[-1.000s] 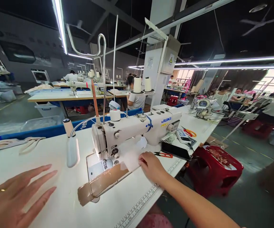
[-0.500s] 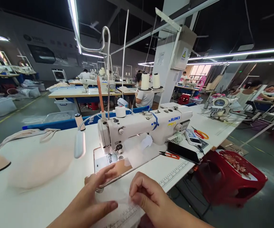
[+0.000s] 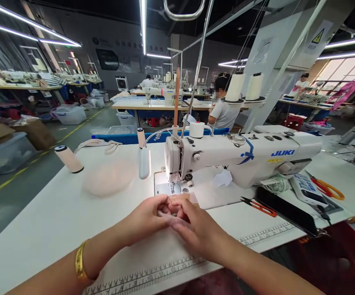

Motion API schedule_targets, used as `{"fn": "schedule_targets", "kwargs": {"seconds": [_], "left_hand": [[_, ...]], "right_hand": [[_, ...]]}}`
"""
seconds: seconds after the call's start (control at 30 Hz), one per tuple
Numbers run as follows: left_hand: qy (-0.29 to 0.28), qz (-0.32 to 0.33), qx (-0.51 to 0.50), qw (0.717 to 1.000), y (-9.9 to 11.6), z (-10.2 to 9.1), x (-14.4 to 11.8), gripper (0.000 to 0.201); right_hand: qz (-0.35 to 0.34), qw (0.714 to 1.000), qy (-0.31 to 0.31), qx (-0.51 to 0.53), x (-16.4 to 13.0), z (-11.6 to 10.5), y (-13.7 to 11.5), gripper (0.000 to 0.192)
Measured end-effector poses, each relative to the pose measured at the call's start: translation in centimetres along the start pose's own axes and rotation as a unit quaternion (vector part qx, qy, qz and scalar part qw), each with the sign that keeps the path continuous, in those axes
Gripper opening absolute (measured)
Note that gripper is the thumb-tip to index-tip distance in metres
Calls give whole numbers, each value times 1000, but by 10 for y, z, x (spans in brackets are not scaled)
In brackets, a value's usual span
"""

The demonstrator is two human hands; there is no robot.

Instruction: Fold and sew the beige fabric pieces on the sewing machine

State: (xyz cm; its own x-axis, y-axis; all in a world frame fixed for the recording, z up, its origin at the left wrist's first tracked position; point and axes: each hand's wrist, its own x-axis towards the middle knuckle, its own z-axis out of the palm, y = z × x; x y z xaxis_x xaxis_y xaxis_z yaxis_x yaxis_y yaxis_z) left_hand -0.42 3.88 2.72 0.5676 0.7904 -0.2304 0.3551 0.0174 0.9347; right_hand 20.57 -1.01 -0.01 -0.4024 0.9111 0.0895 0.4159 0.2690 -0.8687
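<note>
My left hand (image 3: 153,214), with a gold bangle (image 3: 79,261) on its wrist, is closed with bent fingers in front of the sewing machine (image 3: 226,159). Its fingertips meet those of my right hand (image 3: 197,227), which is closed too. Between them shows a little thin, pale fabric (image 3: 162,214), mostly hidden by the fingers. Just beyond the fingers lie the machine's lit needle plate (image 3: 162,189) and presser foot (image 3: 173,187). A sheer, pale round fabric piece (image 3: 110,178) lies flat to the left of the machine.
Thread cones (image 3: 69,159) stand on the left. To the right lie orange thread snips (image 3: 260,207), a black phone (image 3: 285,209), a white device (image 3: 309,190) and orange-handled scissors (image 3: 328,188). A ruler strip (image 3: 165,272) runs along the front edge. A co-worker (image 3: 225,110) sits beyond.
My hands, apart before with the left one open, have come together near the needle plate, and the left has closed. The view has swung left.
</note>
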Motion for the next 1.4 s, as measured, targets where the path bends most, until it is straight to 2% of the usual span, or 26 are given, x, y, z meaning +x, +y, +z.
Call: {"fn": "schedule_targets", "kwargs": {"seconds": [0.07, 0.1, 0.17, 0.23, 0.3, 0.4, 0.53, 0.63, 0.77, 0.9, 1.1, 1.27, 1.4], "left_hand": [[0, -28, -28, 999, -1, -8, 2, 32], [-5, -43, -46, 998, -1, -13, 4, 35], [-14, -66, -67, 995, -1, -20, 8, 34], [-19, -76, -68, 995, -1, -22, 12, 30], [-26, -73, -68, 995, -2, -18, 17, 27], [-27, -61, -69, 995, -7, -8, 22, 24], [13, -44, -36, 998, -18, -1, 22, 25], [46, -27, 1, 999, -23, 0, 20, 32], [71, -10, 38, 997, -24, 2, 19, 42], [82, 7, 36, 996, -26, 4, 20, 41], [89, 29, 39, 995, -28, 4, 19, 35], [161, 67, 52, 983, -29, 6, 19, 31], [149, 40, 6, 988, -33, 9, 19, 28]], "right_hand": [[36, 998, 11, 60, 6, 0, 6, 18], [60, 993, 7, 106, 7, -2, 10, 15], [106, 979, -13, 175, 7, -9, 18, 20], [128, 977, -47, 167, 7, -18, 22, 26], [114, 984, -71, 113, 10, -27, 21, 29], [83, 992, -76, 54, 24, -33, 14, 36], [76, 995, -58, 10, 46, -26, 12, 13], [69, 996, -41, 49, 54, -19, 19, 7], [56, 993, -18, 107, 51, -14, 26, 10], [62, 990, -3, 126, 48, -13, 25, 15], [-4, 998, 35, 47, 47, -6, 25, 14], [-34, 997, 68, 8, 45, -1, 25, 16], [-45, 996, 80, 8, 43, 0, 23, 16]]}}
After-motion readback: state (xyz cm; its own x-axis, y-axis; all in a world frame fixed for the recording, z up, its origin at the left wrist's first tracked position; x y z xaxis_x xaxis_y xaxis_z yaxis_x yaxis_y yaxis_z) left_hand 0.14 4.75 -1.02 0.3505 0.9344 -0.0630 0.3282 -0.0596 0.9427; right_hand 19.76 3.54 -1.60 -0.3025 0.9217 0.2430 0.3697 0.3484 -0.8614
